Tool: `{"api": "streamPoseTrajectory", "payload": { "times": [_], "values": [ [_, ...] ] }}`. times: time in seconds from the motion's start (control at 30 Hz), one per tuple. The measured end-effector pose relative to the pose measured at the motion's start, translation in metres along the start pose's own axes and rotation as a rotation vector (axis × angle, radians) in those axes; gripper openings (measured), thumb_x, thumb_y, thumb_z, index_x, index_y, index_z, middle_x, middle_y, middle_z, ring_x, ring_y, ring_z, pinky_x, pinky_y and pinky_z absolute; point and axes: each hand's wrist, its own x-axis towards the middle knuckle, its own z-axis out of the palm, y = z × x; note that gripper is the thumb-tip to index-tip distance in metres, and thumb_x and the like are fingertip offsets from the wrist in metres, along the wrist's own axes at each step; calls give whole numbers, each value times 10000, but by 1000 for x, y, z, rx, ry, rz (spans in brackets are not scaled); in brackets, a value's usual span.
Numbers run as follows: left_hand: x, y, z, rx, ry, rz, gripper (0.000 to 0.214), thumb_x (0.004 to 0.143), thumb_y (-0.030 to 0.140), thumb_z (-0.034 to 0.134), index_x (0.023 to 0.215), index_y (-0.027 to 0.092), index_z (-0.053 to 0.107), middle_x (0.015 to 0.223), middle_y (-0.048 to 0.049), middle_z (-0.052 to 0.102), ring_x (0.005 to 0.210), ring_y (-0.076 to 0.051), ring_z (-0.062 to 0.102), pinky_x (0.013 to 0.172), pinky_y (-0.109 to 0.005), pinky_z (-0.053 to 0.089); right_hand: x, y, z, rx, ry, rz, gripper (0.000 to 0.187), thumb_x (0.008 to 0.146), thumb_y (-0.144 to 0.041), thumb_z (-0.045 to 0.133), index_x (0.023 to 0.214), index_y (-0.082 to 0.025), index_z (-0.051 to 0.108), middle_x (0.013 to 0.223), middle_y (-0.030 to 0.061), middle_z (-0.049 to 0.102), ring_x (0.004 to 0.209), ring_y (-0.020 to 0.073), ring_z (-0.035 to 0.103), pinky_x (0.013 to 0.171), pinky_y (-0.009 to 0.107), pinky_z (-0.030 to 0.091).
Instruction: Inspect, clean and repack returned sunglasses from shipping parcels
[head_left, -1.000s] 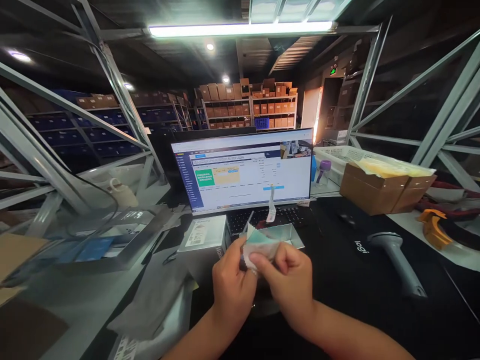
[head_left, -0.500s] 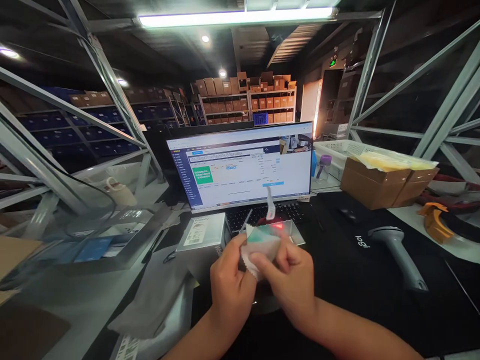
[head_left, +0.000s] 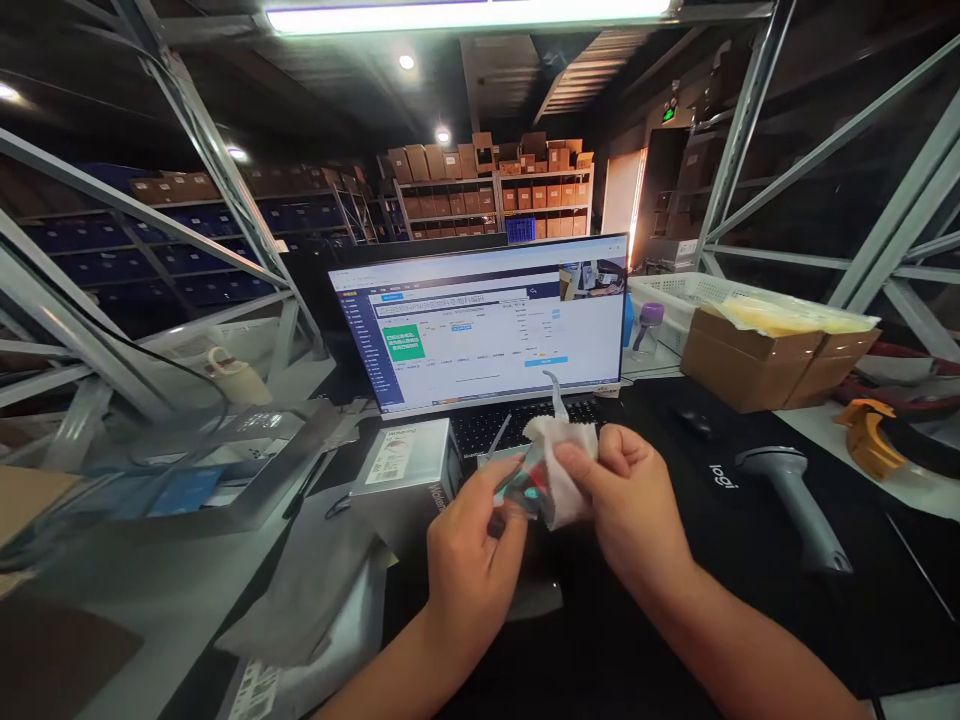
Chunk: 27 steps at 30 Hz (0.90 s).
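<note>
A small shiny, see-through piece (head_left: 527, 487) with teal and red glints is pinched between the thumb and fingers of my left hand (head_left: 474, 550). What it is exactly I cannot make out. A crumpled white cloth (head_left: 568, 465) is bunched in my right hand (head_left: 641, 500), thumb pressed on its near side, and its left part lies against the piece. Both hands are raised over the black desk mat (head_left: 622, 620), in front of the keyboard (head_left: 484, 436). Just left of them stands a grey-white printed box (head_left: 409, 462).
A monitor (head_left: 480, 340) stands behind the keyboard. On the right are a computer mouse (head_left: 691, 420), a grey barcode scanner (head_left: 796, 505), an orange tape dispenser (head_left: 870, 440) and cardboard boxes (head_left: 750, 360). A grey bag (head_left: 307, 590) and a grey tray (head_left: 255, 500) lie left.
My right hand has moved right and slightly up with the cloth, which now leaves more of the shiny piece showing in my left hand. The view has shifted slightly.
</note>
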Motion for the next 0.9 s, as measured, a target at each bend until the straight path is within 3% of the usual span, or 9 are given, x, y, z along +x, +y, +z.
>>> {"api": "streamPoseTrajectory", "payload": {
  "times": [0.13,0.23,0.3,0.37,0.43,0.53,0.67,0.83,0.9],
  "values": [
    [1,1,-8,-54,33,-78,322,941,153,524,1232,268,599,1112,20,709,940,-146,666,832,-237,513,-21,26,10,-364,4,-445,603,718,-249,812,520,-202,244,492,-97,269,503,83,328,741,308,454],
    [1,3,-13,-119,29,-107,311,920,157,535,1204,269,595,1058,36,704,894,-129,649,794,-213,507,-31,36,15,-496,-35,-689,565,772,-164,753,506,-167,255,477,-110,287,480,56,321,941,362,397],
    [1,3,-13,-124,12,-104,323,920,158,540,1216,277,590,1071,37,699,907,-126,647,809,-211,506,-30,33,13,-480,-61,-612,579,747,-175,775,504,-167,250,477,-110,285,481,54,305,881,340,415],
    [2,3,-12,-87,-12,-84,357,923,146,541,1245,295,582,1121,39,695,955,-125,649,846,-212,502,-21,23,8,-356,-82,-359,614,676,-234,836,518,-188,244,484,-105,283,486,63,278,675,278,421],
    [3,2,-10,-43,-61,-56,420,924,117,516,1290,317,567,1188,39,684,1018,-127,648,890,-219,497,-9,10,1,-153,-90,-105,652,596,-278,888,552,-210,242,496,-100,303,489,69,266,505,225,316],
    [6,1,-7,12,-139,-28,472,923,95,483,1327,327,558,1251,33,670,1057,-137,646,904,-237,495,9,-2,-7,88,-88,74,715,526,-262,930,588,-214,219,512,-96,344,502,67,298,475,192,276],
    [7,0,-6,81,-101,-57,401,931,139,489,1296,274,582,1216,-6,691,1025,-173,666,870,-273,506,6,8,-1,64,-26,13,692,581,-303,912,585,-219,225,510,-86,361,495,72,320,475,195,297],
    [3,-1,-10,-44,-31,-180,312,926,257,544,1233,221,586,1029,-22,714,873,-188,675,765,-274,519,-28,41,17,-360,-32,-348,580,763,-280,764,520,-214,241,474,-83,277,470,77,267,497,237,323],
    [2,0,-11,-81,-47,-199,292,931,278,549,1213,215,590,1022,-24,707,850,-185,662,754,-271,515,-32,44,18,-406,-67,-423,587,778,-267,744,502,-205,230,479,-80,255,486,78,270,535,242,348]
  ]
}}
